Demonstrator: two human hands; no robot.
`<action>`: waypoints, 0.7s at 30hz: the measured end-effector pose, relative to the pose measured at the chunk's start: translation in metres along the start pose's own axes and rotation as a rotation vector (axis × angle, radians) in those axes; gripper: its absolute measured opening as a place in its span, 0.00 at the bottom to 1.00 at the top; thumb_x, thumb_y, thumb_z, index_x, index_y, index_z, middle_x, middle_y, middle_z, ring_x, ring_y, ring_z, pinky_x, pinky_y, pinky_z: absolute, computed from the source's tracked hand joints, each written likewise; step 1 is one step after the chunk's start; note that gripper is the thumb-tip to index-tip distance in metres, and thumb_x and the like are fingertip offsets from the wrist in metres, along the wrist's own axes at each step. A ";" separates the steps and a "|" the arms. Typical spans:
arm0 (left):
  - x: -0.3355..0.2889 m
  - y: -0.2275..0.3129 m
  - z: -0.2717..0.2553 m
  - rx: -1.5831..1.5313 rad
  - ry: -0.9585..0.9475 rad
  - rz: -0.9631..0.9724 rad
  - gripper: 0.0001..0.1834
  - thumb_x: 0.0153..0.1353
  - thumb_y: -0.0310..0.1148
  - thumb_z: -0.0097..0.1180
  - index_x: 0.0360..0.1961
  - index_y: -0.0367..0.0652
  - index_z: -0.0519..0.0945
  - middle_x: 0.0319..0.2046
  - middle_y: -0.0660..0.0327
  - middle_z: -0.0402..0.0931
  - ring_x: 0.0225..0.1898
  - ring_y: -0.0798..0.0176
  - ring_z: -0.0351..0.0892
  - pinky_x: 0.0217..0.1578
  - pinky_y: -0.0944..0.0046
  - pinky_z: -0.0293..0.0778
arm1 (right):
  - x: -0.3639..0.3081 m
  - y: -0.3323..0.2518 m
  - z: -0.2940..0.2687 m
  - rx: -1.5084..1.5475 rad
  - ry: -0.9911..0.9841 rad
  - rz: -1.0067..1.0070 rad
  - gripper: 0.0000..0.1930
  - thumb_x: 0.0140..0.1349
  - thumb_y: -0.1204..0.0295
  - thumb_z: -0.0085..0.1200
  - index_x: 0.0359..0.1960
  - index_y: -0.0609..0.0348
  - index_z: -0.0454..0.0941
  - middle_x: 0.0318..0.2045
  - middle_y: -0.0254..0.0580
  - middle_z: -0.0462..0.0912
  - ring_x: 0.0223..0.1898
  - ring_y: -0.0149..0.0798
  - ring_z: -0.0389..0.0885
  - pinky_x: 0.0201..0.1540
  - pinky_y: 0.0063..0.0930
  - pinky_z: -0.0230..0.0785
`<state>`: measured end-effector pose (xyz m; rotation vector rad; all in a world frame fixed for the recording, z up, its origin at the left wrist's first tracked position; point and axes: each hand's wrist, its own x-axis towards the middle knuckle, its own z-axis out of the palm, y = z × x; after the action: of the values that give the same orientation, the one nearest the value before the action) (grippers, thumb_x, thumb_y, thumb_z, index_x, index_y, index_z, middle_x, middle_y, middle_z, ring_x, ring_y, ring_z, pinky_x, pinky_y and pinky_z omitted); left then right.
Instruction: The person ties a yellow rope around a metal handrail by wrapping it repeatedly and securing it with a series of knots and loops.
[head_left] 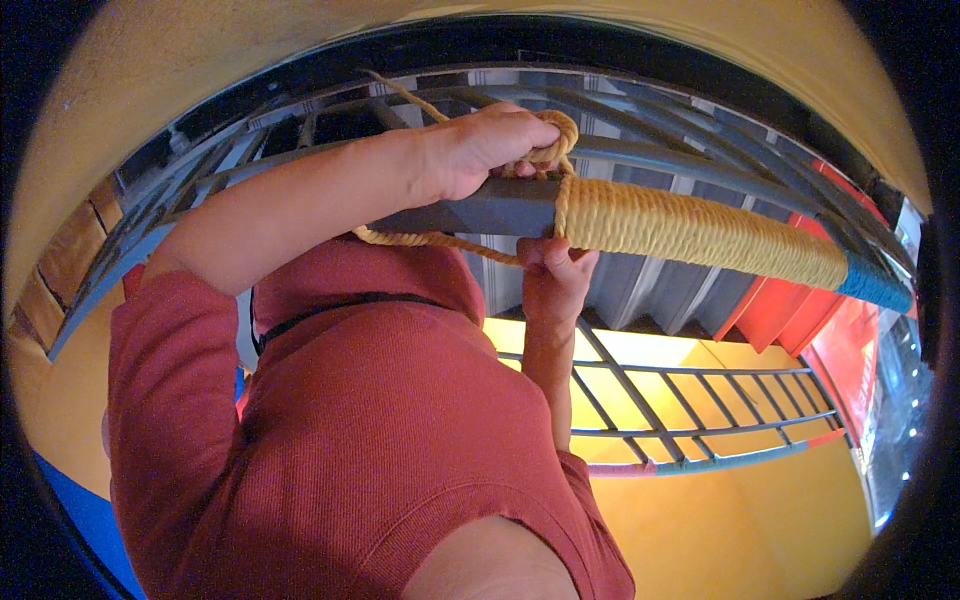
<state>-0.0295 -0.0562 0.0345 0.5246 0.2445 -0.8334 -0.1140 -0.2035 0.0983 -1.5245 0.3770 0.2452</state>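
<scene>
Behind the dark rail (485, 208), grey ribbed panelling (640, 292) is partly blocked by bars (680, 161); at far right, a blue wrapping (876, 284) is blurred. Yellow rope (700, 228) is wound tightly round the rail, just right of both hands. A rope bundle (560, 132) is grasped in the left hand (490, 148) above the rail, some fingers hidden. Below, the winding's edge is met by the right hand (556, 275); whether rope is pinched there cannot be told.

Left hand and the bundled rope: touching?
Touching. The head view shows the left hand gripping the bundled rope, thumb pressed against it and no gap between.
</scene>
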 end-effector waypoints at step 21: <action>0.000 -0.002 -0.001 0.566 0.124 0.188 0.06 0.46 0.28 0.61 0.27 0.40 0.79 0.26 0.62 0.77 0.30 0.70 0.75 0.32 0.71 0.71 | -0.005 0.002 -0.003 0.013 -0.043 0.012 0.16 0.57 0.62 0.58 0.32 0.55 0.63 0.16 0.26 0.59 0.14 0.24 0.52 0.18 0.22 0.44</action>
<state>-0.0310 -0.0566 0.0334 1.1146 0.0657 -0.6817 -0.1194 -0.2061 0.0985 -1.5025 0.3534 0.2844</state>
